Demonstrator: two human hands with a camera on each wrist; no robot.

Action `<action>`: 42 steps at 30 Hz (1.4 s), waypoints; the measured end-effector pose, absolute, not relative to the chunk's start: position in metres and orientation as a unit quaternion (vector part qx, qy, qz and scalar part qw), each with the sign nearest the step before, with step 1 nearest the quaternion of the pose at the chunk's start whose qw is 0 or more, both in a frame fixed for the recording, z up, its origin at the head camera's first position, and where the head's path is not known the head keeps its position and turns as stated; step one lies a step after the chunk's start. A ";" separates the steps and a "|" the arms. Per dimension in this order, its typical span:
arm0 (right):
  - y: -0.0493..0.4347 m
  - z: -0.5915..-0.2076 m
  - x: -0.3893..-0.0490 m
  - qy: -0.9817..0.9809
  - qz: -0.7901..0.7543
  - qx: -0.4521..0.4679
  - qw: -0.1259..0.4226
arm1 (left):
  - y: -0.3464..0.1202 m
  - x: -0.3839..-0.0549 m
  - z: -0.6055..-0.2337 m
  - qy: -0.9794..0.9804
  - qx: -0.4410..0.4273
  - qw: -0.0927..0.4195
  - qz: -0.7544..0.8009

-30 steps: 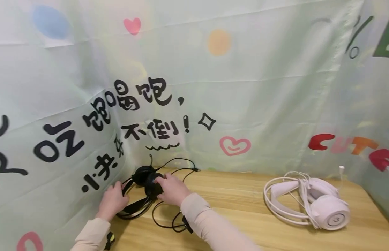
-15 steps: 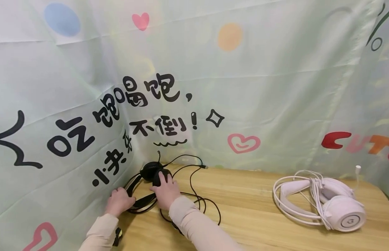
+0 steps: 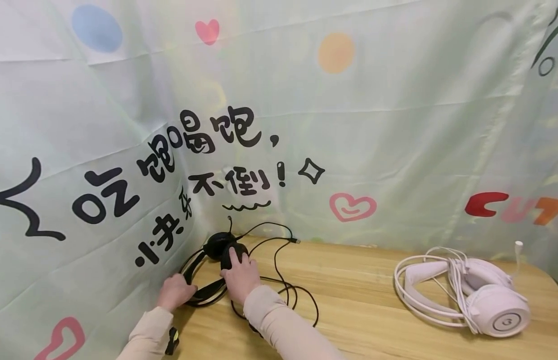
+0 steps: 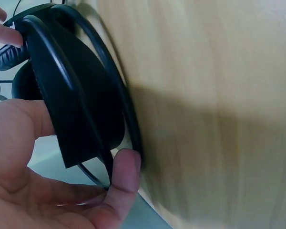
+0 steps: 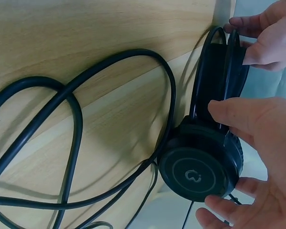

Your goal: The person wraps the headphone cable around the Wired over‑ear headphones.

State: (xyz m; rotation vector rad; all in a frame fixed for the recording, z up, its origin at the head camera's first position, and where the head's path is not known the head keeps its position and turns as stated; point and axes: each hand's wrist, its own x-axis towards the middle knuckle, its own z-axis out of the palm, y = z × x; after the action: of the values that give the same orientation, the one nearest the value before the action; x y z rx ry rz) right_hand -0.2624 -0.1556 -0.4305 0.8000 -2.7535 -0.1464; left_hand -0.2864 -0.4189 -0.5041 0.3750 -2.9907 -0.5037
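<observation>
A black over-ear headset lies on the wooden table in the left corner, its headband toward me. My left hand grips the headband's near left end, with thumb and fingers on both sides of the band. Around the nearer ear cup my right hand is curved, thumb by the headband joint and fingertips at the cup's edge. A thin black stalk rises behind the far cup. Loops of black cable lie on the table to the headset's right, partly hidden by my right sleeve.
A white headset, wrapped in its own white cable, lies on the right of the wooden table. Printed fabric walls stand close behind and to the left. The black cable's plug lies near the back edge.
My right hand has shifted its hold lower on the near ear cup, and more black cable loops show to its right. The head view has turned slightly left. My left hand stays at the headband.
</observation>
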 end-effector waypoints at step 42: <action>-0.066 -0.430 -0.247 -0.918 -0.027 0.312 0.242 | -0.299 -0.263 -0.461 -0.984 0.041 0.077 -0.158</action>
State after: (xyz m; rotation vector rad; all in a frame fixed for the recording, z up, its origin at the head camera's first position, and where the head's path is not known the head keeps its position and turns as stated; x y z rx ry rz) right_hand -0.2470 -0.0665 -0.4298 0.8525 -2.5110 -0.0740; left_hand -0.2630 -0.2987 -0.4614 0.1225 -2.9468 -0.4737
